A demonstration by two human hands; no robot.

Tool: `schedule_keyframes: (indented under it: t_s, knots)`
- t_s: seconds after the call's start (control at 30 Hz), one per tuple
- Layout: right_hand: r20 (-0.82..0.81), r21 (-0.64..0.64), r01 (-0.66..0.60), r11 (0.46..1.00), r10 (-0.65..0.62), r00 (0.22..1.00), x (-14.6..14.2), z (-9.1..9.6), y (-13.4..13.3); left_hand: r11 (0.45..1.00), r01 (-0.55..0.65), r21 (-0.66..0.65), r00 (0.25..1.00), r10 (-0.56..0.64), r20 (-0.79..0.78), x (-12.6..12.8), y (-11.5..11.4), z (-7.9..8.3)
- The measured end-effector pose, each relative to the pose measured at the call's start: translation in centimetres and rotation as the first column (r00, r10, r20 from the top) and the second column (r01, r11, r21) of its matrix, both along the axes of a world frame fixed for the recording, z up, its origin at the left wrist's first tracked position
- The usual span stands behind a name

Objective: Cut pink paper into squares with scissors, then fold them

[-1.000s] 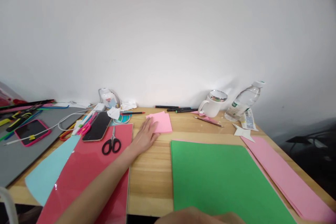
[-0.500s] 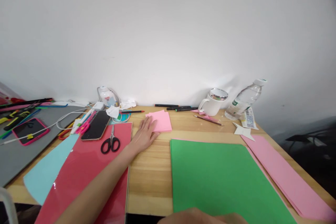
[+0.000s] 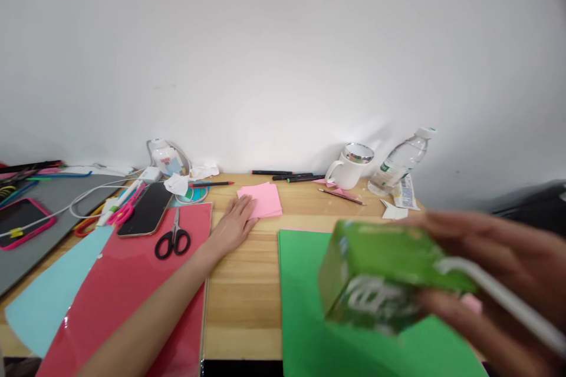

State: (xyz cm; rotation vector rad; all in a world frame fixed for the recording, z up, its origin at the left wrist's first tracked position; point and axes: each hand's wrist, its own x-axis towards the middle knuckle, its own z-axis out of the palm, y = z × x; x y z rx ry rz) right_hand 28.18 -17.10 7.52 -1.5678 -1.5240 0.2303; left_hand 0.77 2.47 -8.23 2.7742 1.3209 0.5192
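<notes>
My left hand (image 3: 233, 224) lies flat on the wooden table, its fingers stretched out and the tips touching the edge of a small stack of pink square papers (image 3: 265, 199). On the right, my right hand (image 3: 495, 271) grips a green drink carton (image 3: 375, 274), held tilted in the air above large green paper sheets (image 3: 305, 300). A white straw (image 3: 499, 288) sticks out of the carton toward me. Both carton and hand are blurred by motion. Black-handled scissors (image 3: 173, 240) rest on a red folder (image 3: 145, 283) beneath my left forearm.
A white mug (image 3: 347, 169) and a tilted water bottle (image 3: 400, 162) stand by the wall at the right. Black pens (image 3: 300, 177) and a pencil (image 3: 341, 196) lie at the back. Leftward are a phone (image 3: 145, 210), pink scissors (image 3: 128, 205) and a white cable (image 3: 79, 194).
My right hand has risen from the bottom edge to the right, and the drink carton has come into view in it. My left hand stays on the table; the view has shifted slightly right.
</notes>
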Motion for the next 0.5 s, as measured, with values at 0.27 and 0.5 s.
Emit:
schedule_keyframes:
  t_s: [0.27, 0.5]
  knots:
    - [-0.054, 0.144, 0.564, 0.813, -0.563, 0.825, 9.8, -4.5, 10.5, 0.999, 0.018, 0.035, 0.999, -0.019, 0.037, 0.0, 0.1, -0.2]
    - [-0.035, 0.139, 0.646, 0.750, -0.649, 0.760, 13.2, -10.0, 16.4, 0.995, 0.030, 0.093, 0.997, -0.036, 0.068, -0.1, 0.0, -0.2]
